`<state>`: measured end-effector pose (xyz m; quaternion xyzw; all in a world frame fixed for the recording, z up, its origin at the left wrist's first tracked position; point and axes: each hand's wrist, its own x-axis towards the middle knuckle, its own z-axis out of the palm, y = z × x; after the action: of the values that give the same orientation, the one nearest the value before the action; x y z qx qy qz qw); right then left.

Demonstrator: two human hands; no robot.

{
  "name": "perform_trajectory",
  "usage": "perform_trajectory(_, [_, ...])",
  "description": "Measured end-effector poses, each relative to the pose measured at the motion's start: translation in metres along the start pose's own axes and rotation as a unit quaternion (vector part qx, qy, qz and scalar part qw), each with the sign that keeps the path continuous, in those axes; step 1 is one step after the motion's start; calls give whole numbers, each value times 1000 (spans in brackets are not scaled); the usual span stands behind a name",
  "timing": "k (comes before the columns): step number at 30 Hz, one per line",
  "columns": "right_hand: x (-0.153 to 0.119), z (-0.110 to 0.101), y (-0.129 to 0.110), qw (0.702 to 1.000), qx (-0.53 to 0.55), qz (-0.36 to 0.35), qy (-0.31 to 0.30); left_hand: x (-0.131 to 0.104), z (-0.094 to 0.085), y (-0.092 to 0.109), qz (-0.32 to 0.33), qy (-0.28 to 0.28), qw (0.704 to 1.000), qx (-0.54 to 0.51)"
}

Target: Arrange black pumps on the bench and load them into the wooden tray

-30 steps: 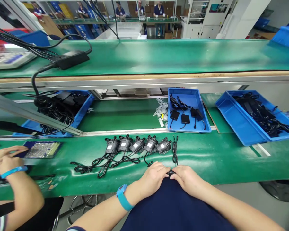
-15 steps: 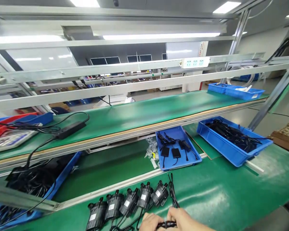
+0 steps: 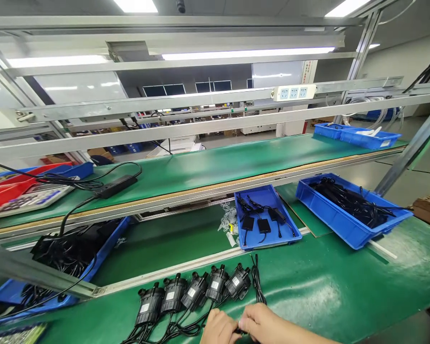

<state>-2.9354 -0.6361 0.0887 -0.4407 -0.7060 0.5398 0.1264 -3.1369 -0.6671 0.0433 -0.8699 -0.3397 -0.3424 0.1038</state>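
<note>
Near the row of black pumps (image 3: pixel 194 292), a small black part (image 3: pixel 240 330) is pinched between curled left hand (image 3: pixel 218 328) and right hand (image 3: pixel 261 321), presumably for steadiness.

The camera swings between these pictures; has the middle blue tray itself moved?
No, neither way: judged against the metal rail, the blue tray keeps its place, its near end still over the rail.
</note>
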Motion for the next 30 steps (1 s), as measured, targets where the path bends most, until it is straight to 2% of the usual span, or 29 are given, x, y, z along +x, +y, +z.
perform_trajectory(2, [-4,-2,-2,999,-23,-27,38,4,-6,6,-9,3,1000,-30])
perform_trajectory(3, [-6,-3,-2,999,-23,-19,22,5,-9,10,-19,4,999,-40])
perform_trajectory(6, [-10,-6,-3,994,21,23,-103,12,-22,24,-55,-4,998,-40])
perform_trajectory(7, [-10,-6,-3,993,33,20,-110,14,-26,27,-59,-10,997,-39])
perform_trajectory(10, [-10,-5,-3,999,8,-4,-32,19,-37,32,-68,-13,997,-41])
perform_trajectory(12, [-8,-3,-5,998,13,23,-53,20,-43,31,-79,-15,996,-40])
perform_trajectory(15, [-4,0,-11,986,65,63,-142,16,-51,28,-81,-16,996,-32])
perform_trajectory(18, [0,7,-18,994,44,16,-101,8,-56,23,-66,-5,997,-30])
perform_trajectory(20, [2,16,-22,994,66,8,-86,3,-61,18,-61,-5,997,-36])
perform_trajectory(22, [4,25,-27,978,157,55,-127,-2,-67,9,-59,-14,997,-44])
perform_trajectory(24, [8,34,-34,943,255,118,-177,-7,-75,-1,-54,-20,997,-47])
perform_trajectory(27, [21,43,-47,908,336,164,-191,-20,-85,-15,-71,14,997,-27])
perform_trajectory(28, [28,44,-52,900,359,171,-180,-26,-85,-15,-104,44,994,-12])
perform_trajectory(30, [44,45,-65,875,420,195,-139,-40,-78,-9,-229,107,968,-6])
